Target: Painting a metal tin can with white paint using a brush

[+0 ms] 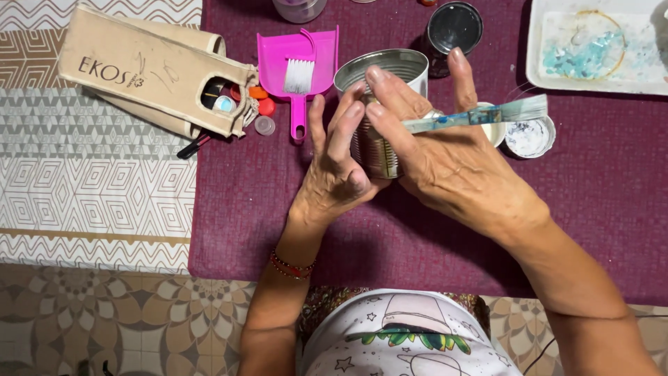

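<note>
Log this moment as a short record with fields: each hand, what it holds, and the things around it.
left hand: grips the side of the open ribbed metal tin can
right hand: on the can, holding a flat paint-stained brush
surface: dark purple cloth
behind can: pink plastic dustpan with small brush; black round lid
far left: beige fabric bag
far right: white tray with blue paint smears

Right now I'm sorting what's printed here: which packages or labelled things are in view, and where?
Cloth bag: upper left, lying flat, beige with dark lettering, small bottles showing at its opening.
Tin can: centre, held in both hands, bare ribbed silver metal, no label visible.
</note>
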